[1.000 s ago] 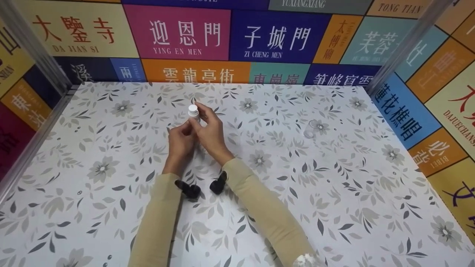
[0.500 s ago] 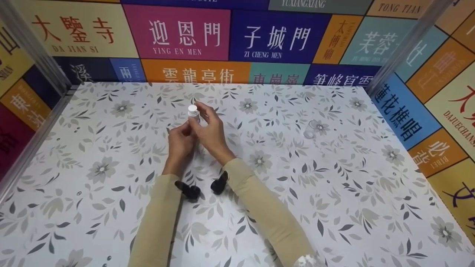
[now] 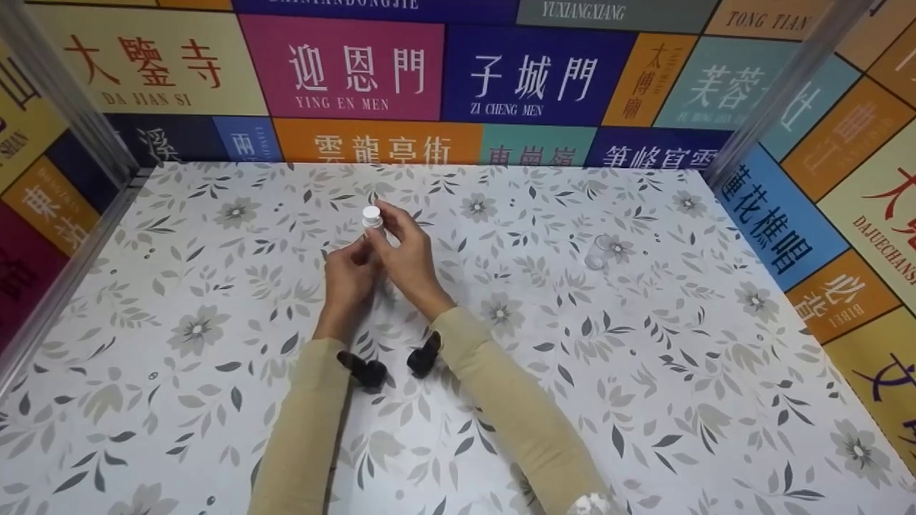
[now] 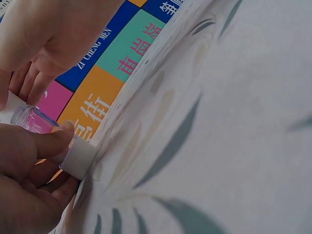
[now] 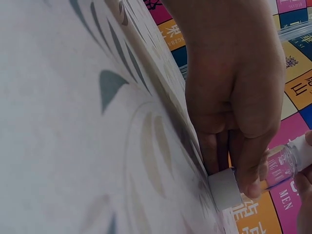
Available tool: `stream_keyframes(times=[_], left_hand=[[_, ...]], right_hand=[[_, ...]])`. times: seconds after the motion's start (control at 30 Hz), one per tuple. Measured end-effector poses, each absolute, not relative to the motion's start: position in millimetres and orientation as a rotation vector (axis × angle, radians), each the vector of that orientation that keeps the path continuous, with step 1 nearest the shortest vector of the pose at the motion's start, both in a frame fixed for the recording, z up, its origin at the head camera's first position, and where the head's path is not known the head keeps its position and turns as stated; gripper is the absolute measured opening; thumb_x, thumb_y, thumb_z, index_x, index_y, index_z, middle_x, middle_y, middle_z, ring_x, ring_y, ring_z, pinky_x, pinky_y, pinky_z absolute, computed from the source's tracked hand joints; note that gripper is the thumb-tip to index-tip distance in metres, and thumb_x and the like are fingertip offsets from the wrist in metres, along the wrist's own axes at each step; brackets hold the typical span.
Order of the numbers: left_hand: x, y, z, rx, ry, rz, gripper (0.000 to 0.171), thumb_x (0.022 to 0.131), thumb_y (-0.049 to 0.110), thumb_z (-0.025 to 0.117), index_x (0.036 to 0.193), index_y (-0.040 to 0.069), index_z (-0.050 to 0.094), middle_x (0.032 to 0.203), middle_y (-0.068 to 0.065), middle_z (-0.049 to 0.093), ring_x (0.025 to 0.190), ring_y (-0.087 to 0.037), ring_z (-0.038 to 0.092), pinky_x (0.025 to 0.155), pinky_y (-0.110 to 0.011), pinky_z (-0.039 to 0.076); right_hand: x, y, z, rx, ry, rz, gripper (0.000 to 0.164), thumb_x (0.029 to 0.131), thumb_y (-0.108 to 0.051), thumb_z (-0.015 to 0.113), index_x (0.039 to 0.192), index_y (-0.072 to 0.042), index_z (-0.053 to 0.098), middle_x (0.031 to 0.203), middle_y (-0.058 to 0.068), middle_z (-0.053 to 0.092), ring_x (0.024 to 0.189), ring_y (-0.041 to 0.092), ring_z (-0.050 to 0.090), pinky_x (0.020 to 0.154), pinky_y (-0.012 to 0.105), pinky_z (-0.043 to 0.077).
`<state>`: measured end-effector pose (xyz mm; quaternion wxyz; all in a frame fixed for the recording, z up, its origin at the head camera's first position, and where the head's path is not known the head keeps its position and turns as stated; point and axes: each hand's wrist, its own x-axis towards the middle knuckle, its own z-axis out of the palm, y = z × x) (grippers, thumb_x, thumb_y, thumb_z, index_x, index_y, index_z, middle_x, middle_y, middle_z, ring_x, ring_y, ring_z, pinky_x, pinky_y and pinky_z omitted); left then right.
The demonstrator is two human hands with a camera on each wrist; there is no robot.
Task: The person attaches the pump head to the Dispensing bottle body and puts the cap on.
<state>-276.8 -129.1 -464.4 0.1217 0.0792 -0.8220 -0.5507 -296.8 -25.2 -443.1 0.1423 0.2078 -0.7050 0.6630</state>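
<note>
A small clear bottle [image 4: 35, 120] stands upright between both hands, with a white cap [image 3: 371, 212] on top and a white band [image 4: 79, 158] at its bottom end, close to the tabletop. Low down, the left hand [image 3: 349, 275] pinches the bottle near that band, its thumb and fingers showing in the left wrist view. Higher up, the right hand [image 3: 408, 261] holds the top part, fingers around the cap. In the right wrist view the left hand [image 5: 234, 92] covers much of the scene, and only fingertips of the right hand [image 5: 304, 197] appear at the edge.
A small clear plastic cup or cover [image 3: 596, 252] lies on the table to the right of the hands. The floral tablecloth [image 3: 215, 400] covers the whole top. Printed panels [image 3: 343, 68] wall in the back and sides. Black wrist devices [image 3: 366, 372] sit by the cuffs.
The head view has tilted a little, so everything sits slightly lower in it. Both hands keep their hold on the bottle, with hardly any visible shift.
</note>
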Motion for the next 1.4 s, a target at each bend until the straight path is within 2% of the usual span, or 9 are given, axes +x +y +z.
stream_keyframes(times=[0.1,0.23,0.5,0.83,1.0,1.23,1.4], left_hand=[[-276.4,-129.3,-465.5,0.199,-2.383,-1.592,0.038,0.090,0.004,0.067,0.127,0.004,0.067,0.118,-0.017,0.073,0.100,-0.024,0.068,0.083,-0.028,0.051],[-276.0,-129.3,-465.9,0.182,-2.367,-1.582,0.041,0.087,-0.001,0.066,0.127,0.002,0.066,0.118,-0.019,0.072,0.102,-0.026,0.068,0.087,-0.032,0.052],[-275.5,-129.0,-464.4,0.229,-2.383,-1.621,0.039,0.090,0.003,0.065,0.129,0.004,0.065,0.120,-0.018,0.071,0.101,-0.022,0.066,0.083,-0.022,0.048],[-276.8,-128.0,-467.2,0.201,-2.343,-1.566,0.027,0.087,0.005,0.069,0.113,0.002,0.075,0.098,-0.019,0.076,0.082,-0.017,0.061,0.074,-0.019,0.044],[-275.5,-129.3,-466.6,0.166,-2.335,-1.584,0.027,0.087,0.004,0.069,0.113,0.000,0.075,0.099,-0.020,0.075,0.081,-0.016,0.061,0.072,-0.016,0.044],[-273.3,-134.7,-464.6,0.239,-2.380,-1.566,0.036,0.087,0.001,0.068,0.123,0.002,0.070,0.112,-0.020,0.074,0.091,-0.021,0.064,0.075,-0.016,0.043],[-276.3,-130.8,-465.7,0.203,-2.412,-1.570,0.026,0.088,0.003,0.067,0.113,0.000,0.074,0.103,-0.019,0.074,0.086,-0.021,0.061,0.073,-0.020,0.043]], right_hand=[[-296.5,-24.9,-441.9,0.575,-2.055,1.915,0.045,0.091,0.002,0.067,0.134,0.008,0.055,0.134,0.027,0.061,0.128,0.035,0.058,0.110,0.036,0.045],[-296.4,-23.7,-440.2,0.572,-2.074,1.917,0.048,0.090,0.000,0.069,0.136,0.007,0.054,0.137,0.024,0.060,0.131,0.029,0.057,0.111,0.028,0.043],[-298.1,-23.0,-442.4,0.663,-2.054,1.851,0.047,0.091,0.000,0.069,0.136,0.004,0.055,0.138,0.019,0.059,0.133,0.025,0.055,0.110,0.021,0.042],[-297.4,-22.6,-441.0,0.667,-2.039,1.879,0.046,0.091,0.008,0.064,0.135,0.012,0.051,0.137,0.029,0.058,0.129,0.038,0.056,0.109,0.038,0.046],[-297.3,-22.1,-442.3,0.641,-2.045,1.849,0.047,0.089,0.006,0.068,0.134,0.009,0.054,0.132,0.027,0.061,0.126,0.033,0.060,0.107,0.033,0.048],[-294.9,-22.9,-440.2,0.627,-2.110,1.813,0.052,0.090,-0.009,0.073,0.136,0.002,0.054,0.135,0.016,0.062,0.130,0.023,0.057,0.109,0.023,0.044],[-296.6,-18.9,-439.2,0.620,-2.067,1.880,0.048,0.093,-0.007,0.069,0.138,0.001,0.054,0.140,0.018,0.060,0.133,0.022,0.056,0.109,0.021,0.043]])
